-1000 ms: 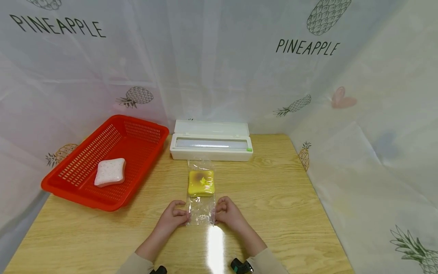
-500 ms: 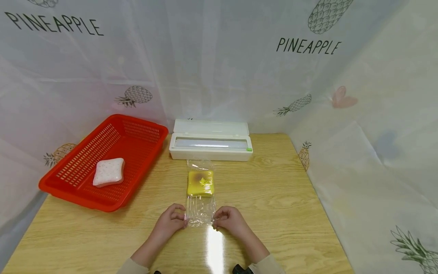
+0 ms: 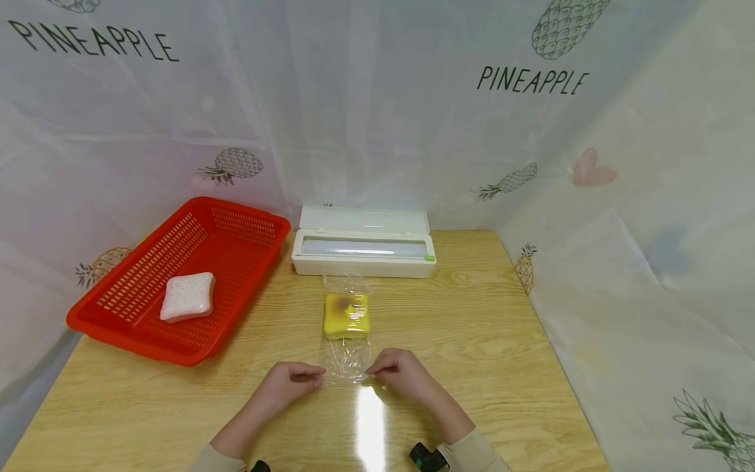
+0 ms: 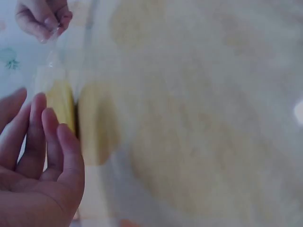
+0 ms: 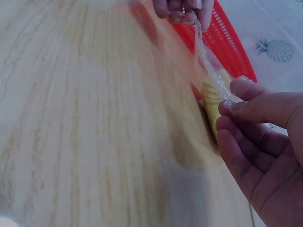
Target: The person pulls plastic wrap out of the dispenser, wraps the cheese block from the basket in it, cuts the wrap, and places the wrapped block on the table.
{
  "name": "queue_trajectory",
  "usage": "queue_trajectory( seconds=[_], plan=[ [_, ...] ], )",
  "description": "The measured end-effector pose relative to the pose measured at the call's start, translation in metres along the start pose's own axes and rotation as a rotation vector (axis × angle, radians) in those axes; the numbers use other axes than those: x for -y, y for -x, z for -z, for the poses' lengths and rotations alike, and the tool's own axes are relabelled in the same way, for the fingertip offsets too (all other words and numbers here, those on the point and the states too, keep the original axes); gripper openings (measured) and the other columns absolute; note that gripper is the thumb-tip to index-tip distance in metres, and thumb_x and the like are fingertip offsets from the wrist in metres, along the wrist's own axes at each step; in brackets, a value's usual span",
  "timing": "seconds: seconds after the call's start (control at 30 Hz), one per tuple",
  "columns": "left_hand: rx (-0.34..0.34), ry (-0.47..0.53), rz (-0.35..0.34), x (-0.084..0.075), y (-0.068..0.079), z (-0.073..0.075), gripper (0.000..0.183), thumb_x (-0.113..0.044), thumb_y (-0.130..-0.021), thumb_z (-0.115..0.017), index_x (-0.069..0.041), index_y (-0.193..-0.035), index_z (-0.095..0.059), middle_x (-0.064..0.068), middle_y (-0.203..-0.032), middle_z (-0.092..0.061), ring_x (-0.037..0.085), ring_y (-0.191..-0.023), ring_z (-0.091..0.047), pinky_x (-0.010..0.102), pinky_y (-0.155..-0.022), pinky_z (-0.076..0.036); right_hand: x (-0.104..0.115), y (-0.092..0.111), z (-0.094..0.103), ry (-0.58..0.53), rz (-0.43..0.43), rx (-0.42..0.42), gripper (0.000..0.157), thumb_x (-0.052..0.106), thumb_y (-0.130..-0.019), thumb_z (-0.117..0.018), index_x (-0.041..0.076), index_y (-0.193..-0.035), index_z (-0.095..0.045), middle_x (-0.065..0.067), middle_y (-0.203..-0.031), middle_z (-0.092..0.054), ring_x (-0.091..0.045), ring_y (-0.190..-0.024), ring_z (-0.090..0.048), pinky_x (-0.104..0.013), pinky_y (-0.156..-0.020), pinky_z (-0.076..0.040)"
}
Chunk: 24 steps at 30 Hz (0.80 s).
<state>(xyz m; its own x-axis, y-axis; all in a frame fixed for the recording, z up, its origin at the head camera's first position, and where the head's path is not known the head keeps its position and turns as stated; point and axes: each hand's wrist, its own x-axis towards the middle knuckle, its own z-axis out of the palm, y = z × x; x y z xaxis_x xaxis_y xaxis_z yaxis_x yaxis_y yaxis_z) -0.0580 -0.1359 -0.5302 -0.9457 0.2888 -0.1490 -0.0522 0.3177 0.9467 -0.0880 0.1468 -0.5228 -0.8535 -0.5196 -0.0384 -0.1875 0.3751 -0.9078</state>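
Observation:
A yellow bread-slice-shaped block (image 3: 344, 320) with a brown patch lies on the wooden table under a strip of clear plastic wrap (image 3: 347, 357). My left hand (image 3: 283, 388) pinches the near left corner of the wrap. At the near right corner, my right hand (image 3: 406, 377) pinches it between thumb and index finger. In the right wrist view, the wrap (image 5: 208, 61) is stretched as a gathered edge between both hands, and the block (image 5: 210, 97) shows behind it. The left wrist view shows my left hand's fingers, with its thumb hidden.
Behind the block stands a white wrap dispenser (image 3: 364, 265) with its lid raised and a roll inside. A red plastic basket (image 3: 248, 275) sits at the left, holding a pale pink bread-slice-shaped block (image 3: 189, 296). A pineapple-print curtain (image 3: 366, 118) borders the table.
Both hands have shifted slightly along the wrap's near edge, and their fingers have flattened toward its corners. The right hand has come inward. The block and basket have stayed put.

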Motion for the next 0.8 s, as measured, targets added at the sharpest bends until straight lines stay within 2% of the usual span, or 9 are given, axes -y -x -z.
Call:
queue_trajectory(
  seconds=[0.17, 0.3, 0.4, 0.5, 0.63, 0.8],
  plan=[
    [0.088, 0.03, -0.047, -0.004, -0.004, 0.001, 0.027, -0.003, -0.086, -0.072, 0.008, -0.11, -0.069, 0.014, -0.097, -0.071, 0.022, -0.088, -0.068, 0.024, -0.076, -0.055, 0.009, 0.0, 0.006, -0.017, 0.007, -0.011, 0.015, -0.011, -0.089, -0.061, -0.005, -0.094, -0.074, -0.013, -0.095, -0.069, -0.024, -0.087, -0.065, -0.025, -0.073, -0.054],
    [0.11, 0.031, -0.05, -0.005, -0.003, -0.002, 0.025, 0.0, -0.086, -0.07, 0.008, -0.11, -0.069, 0.016, -0.102, -0.071, 0.027, -0.093, -0.068, 0.022, -0.077, -0.054, 0.015, 0.002, 0.009, 0.007, -0.011, 0.006, 0.02, -0.011, -0.088, -0.059, -0.003, -0.098, -0.074, -0.01, -0.097, -0.069, -0.013, -0.079, -0.058, -0.02, -0.068, -0.049],
    [0.05, -0.03, -0.072, -0.007, -0.002, -0.004, 0.022, 0.001, -0.085, -0.07, 0.005, -0.107, -0.072, 0.013, -0.102, -0.072, 0.024, -0.092, -0.068, 0.022, -0.077, -0.054, 0.015, 0.003, 0.009, 0.017, 0.01, 0.017, 0.025, -0.011, -0.084, -0.061, 0.001, -0.1, -0.075, -0.007, -0.095, -0.068, -0.009, -0.075, -0.054, -0.021, -0.065, -0.046],
    [-0.021, -0.08, -0.091, -0.011, -0.004, -0.004, 0.018, 0.002, -0.085, -0.071, 0.002, -0.103, -0.074, 0.009, -0.098, -0.073, 0.02, -0.09, -0.069, 0.023, -0.076, -0.054, 0.013, 0.001, 0.009, 0.035, 0.055, -0.019, 0.02, -0.008, -0.083, -0.067, 0.004, -0.097, -0.076, -0.002, -0.092, -0.067, -0.011, -0.076, -0.056, -0.023, -0.065, -0.048],
    [-0.064, -0.07, -0.067, -0.022, -0.011, -0.002, 0.016, 0.0, -0.088, -0.069, 0.0, -0.103, -0.076, 0.006, -0.096, -0.073, 0.022, -0.092, -0.069, 0.025, -0.075, -0.055, 0.012, -0.006, 0.008, 0.057, 0.077, -0.132, 0.008, 0.001, -0.085, -0.074, 0.008, -0.088, -0.078, 0.004, -0.086, -0.065, -0.011, -0.076, -0.057, -0.025, -0.063, -0.05],
    [-0.132, -0.065, -0.038, -0.037, -0.024, 0.003, 0.018, -0.006, -0.09, -0.068, -0.003, -0.106, -0.075, 0.002, -0.088, -0.073, 0.021, -0.088, -0.069, 0.03, -0.076, -0.056, 0.019, -0.02, 0.011, 0.004, 0.046, -0.298, 0.005, 0.005, -0.084, -0.075, 0.009, -0.086, -0.077, 0.0, -0.089, -0.062, -0.015, -0.081, -0.057, -0.027, -0.067, -0.048]
  ],
)
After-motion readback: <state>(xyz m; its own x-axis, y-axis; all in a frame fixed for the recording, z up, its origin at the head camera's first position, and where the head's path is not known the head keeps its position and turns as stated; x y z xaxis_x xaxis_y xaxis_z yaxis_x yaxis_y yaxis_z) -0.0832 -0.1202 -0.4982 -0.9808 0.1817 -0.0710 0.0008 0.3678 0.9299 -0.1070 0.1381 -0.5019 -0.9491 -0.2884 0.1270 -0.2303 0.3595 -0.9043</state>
